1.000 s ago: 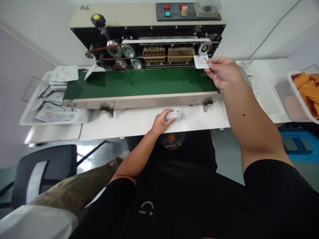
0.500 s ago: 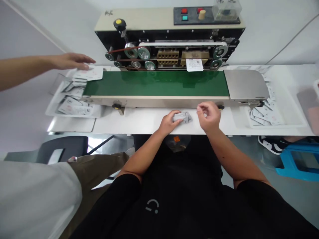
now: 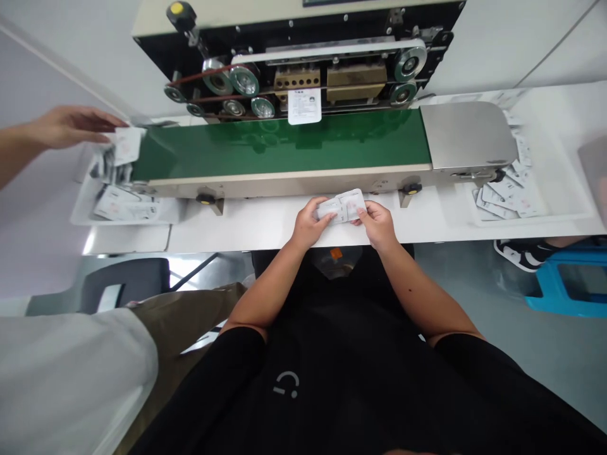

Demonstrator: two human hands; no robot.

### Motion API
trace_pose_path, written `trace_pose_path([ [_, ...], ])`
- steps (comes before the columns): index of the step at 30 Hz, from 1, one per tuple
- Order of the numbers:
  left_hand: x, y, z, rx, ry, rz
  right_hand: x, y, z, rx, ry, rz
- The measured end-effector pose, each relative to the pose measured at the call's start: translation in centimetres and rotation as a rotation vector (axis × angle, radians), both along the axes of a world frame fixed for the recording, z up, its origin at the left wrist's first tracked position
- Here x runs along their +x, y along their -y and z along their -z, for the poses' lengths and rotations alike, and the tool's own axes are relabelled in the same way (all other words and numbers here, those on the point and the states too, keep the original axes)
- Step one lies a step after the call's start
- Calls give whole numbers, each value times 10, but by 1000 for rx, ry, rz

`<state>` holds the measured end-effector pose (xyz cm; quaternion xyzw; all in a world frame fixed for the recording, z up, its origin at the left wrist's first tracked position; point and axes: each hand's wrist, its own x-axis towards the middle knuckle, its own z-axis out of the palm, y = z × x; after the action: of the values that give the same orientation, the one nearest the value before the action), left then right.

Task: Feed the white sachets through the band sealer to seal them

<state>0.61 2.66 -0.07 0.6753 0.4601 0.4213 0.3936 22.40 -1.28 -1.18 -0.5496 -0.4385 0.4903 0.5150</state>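
My left hand [image 3: 307, 225] is closed round a small stack of white sachets [image 3: 342, 206] at the front of the white table, just below the sealing machine. My right hand [image 3: 377, 222] pinches the top sachet of that stack from the right side. One white sachet [image 3: 304, 105] rides the green conveyor belt [image 3: 279, 145], upright under the machine's sealing block. The sealing machine [image 3: 303, 63] with its pulleys and belts stands behind the conveyor.
A co-worker's hand [image 3: 71, 126] at the left reaches to a white sachet at the conveyor's exit, above a tray [image 3: 83, 208] of sealed sachets. More loose sachets [image 3: 502, 193] lie at the right beside the metal infeed plate [image 3: 467, 136]. A blue stool [image 3: 569, 281] stands below right.
My right hand left a sachet at the sealer, came back to the stack and pinched its top sachet. That sachet travelled left along the belt. A co-worker's hand came in at the left.
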Motion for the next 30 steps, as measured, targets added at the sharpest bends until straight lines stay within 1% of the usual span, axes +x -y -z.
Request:
trace_pose_path([
  [3,1,-1,2,4,-4,-27,0,-1,1,34,-82,65],
  [7,0,-1,5,19,-29,-15,-2,-2,1,67,-161,107],
  [12,-1,-2,7,37,-41,-4,-4,5,1,174,-116,119],
  [15,-1,-1,7,35,-33,-4,1,7,-7,217,-72,149],
  [17,-1,-1,7,33,-25,-6,10,7,-22,268,-29,147],
  [18,-1,-1,7,30,-23,-6,16,6,-33,304,4,139],
  [20,-1,-1,6,20,-20,-2,32,1,-61,395,100,143],
  [22,-1,-1,6,10,-15,5,50,-6,-94,512,236,199],
  [24,-2,-1,7,6,-15,11,69,-16,-127,625,421,268],
  [26,-2,-1,8,5,-23,16,87,-31,-155,700,649,309],
  [28,-3,-1,8,1,-32,18,103,-49,-175,719,911,332],
  [30,-3,0,7,-5,-32,20,114,-69,-185,666,1162,362],
])
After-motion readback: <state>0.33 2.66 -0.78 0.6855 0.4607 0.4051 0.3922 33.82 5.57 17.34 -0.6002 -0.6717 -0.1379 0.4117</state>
